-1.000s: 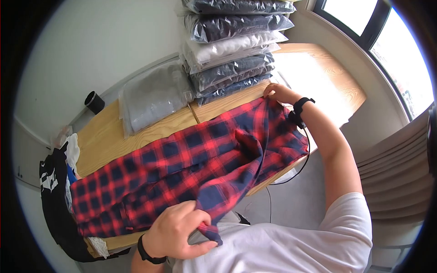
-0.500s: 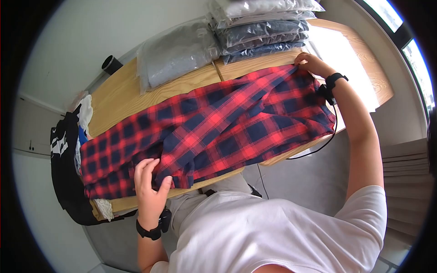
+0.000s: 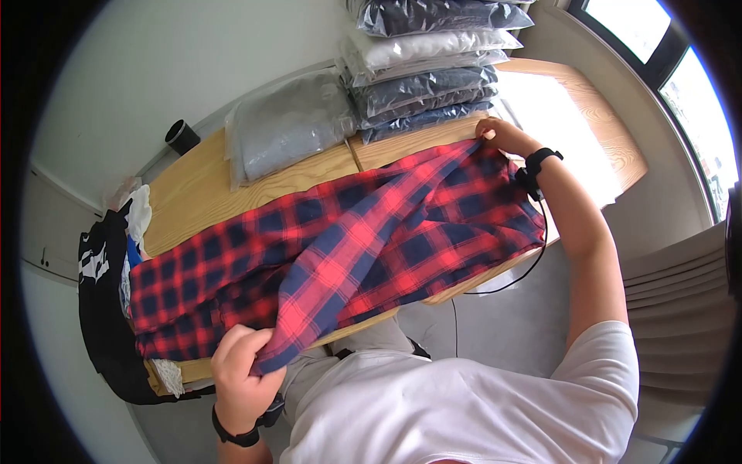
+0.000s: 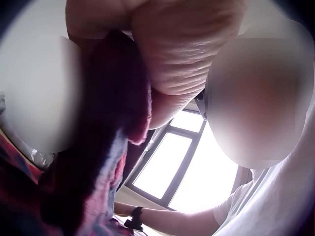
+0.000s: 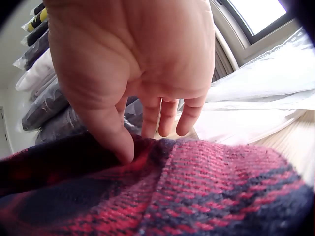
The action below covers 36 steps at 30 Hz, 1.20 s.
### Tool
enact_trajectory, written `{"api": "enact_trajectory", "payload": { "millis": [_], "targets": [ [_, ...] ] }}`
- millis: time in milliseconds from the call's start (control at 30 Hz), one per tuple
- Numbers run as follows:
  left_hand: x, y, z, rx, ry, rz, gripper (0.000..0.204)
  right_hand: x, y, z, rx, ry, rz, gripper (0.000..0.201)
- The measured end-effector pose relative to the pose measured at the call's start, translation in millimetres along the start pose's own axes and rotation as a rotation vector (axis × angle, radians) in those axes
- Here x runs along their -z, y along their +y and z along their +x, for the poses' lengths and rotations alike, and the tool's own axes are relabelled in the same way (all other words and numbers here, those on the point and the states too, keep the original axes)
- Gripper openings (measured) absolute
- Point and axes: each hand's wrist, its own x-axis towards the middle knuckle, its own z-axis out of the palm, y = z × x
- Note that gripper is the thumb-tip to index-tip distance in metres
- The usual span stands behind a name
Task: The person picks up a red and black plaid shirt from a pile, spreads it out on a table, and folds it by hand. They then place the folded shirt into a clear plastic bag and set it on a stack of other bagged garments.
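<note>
A red and navy plaid shirt (image 3: 255, 240) lies stretched along the table, folded lengthwise. One sleeve (image 3: 328, 271) runs slantwise over it from the far right corner toward the person. My left hand (image 3: 241, 375) grips the low end of that sleeve, which hangs raised at the table's near edge. In the left wrist view, bunched plaid cloth (image 4: 106, 147) comes out from under the left hand (image 4: 182, 44). My right hand (image 3: 506, 138) pinches the shirt's far right corner. Its thumb and fingertips press on the cloth edge in the right wrist view, below the palm (image 5: 138, 64).
Behind the shirt stand a stack of bagged garments (image 3: 429, 89) and a flat pile of clear bags (image 3: 290, 127). White sheets (image 3: 568, 131) lie on the right. A black cup (image 3: 182, 138) stands back left. Black clothing (image 3: 100, 309) hangs over the left end. A cable (image 3: 525, 271) trails from the right wrist.
My left hand first held the sleeve end near the body, then stood with spread fingers beside the laid sleeve. Now it grips the end again and lifts it. My right hand stays at the corner.
</note>
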Motion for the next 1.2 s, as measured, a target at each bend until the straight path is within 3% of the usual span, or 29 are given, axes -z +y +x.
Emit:
{"api": "enact_trajectory", "payload": {
  "millis": [100, 167, 300, 333, 433, 567, 633, 700, 733, 767, 800, 867, 900, 933, 1067, 1133, 1200],
  "targets": [
    [14, 20, 19, -0.057, 0.027, -0.045, 0.033, 2, -29, -6, 0.092, 0.032, -0.056, 0.035],
    [18, 24, 35, -0.306, -0.102, -0.096, 0.034, -4, -23, -1, 0.178, 0.077, -0.057, 0.033],
    [9, 38, 48, -0.489, -0.252, -0.316, 0.02, -9, -11, 6, 0.147, 0.138, -0.161, 0.025],
    [8, 42, 51, -0.492, -0.249, -0.314, 0.02, -12, -6, 7, 0.149, 0.142, -0.164, 0.025],
    [6, 51, 58, -0.547, -0.516, -0.439, 0.026, -10, -7, 7, 0.142, 0.15, -0.151, 0.022],
    [4, 50, 67, -0.55, -0.605, -0.464, 0.024, -8, -12, 2, 0.096, 0.085, -0.028, 0.021],
    [1, 42, 68, -0.543, -0.553, -0.655, 0.023, -7, -2, 1, 0.116, 0.046, -0.03, 0.019],
    [25, 15, 80, -0.372, -0.695, -0.857, 0.02, -1, 2, 0, 0.129, 0.013, -0.042, 0.016],
    [35, -8, 80, -0.171, -0.62, -1.029, 0.027, 2, 2, -1, 0.145, -0.015, -0.059, 0.013],
    [35, -12, 58, 0.207, -0.174, -1.172, 0.035, 1, 5, 0, 0.13, -0.025, -0.05, 0.01],
    [41, -45, 64, 0.146, -0.021, -0.946, 0.042, 0, 7, 0, 0.132, -0.022, -0.042, 0.01],
    [42, -96, 76, 0.43, -0.049, -0.916, 0.053, -2, 10, 2, 0.113, -0.001, -0.066, 0.011],
    [39, -133, 73, 0.542, -0.112, -0.844, 0.053, -3, 10, 1, 0.091, 0.008, -0.073, 0.014],
    [42, -152, 68, 0.761, -0.227, -0.708, 0.052, -3, 10, 1, 0.098, 0.015, -0.065, 0.014],
    [8, -220, 32, 0.911, -0.283, -0.676, 0.046, -1, 7, 1, 0.092, -0.002, -0.091, 0.018],
    [6, -208, 35, 0.875, -0.245, -0.68, 0.041, -1, 6, 0, -0.006, -0.01, -0.069, 0.021],
    [5, -189, 41, 0.673, -0.062, -0.709, 0.037, 3, 8, 5, -0.044, -0.111, -0.044, 0.024]
  ]
}}
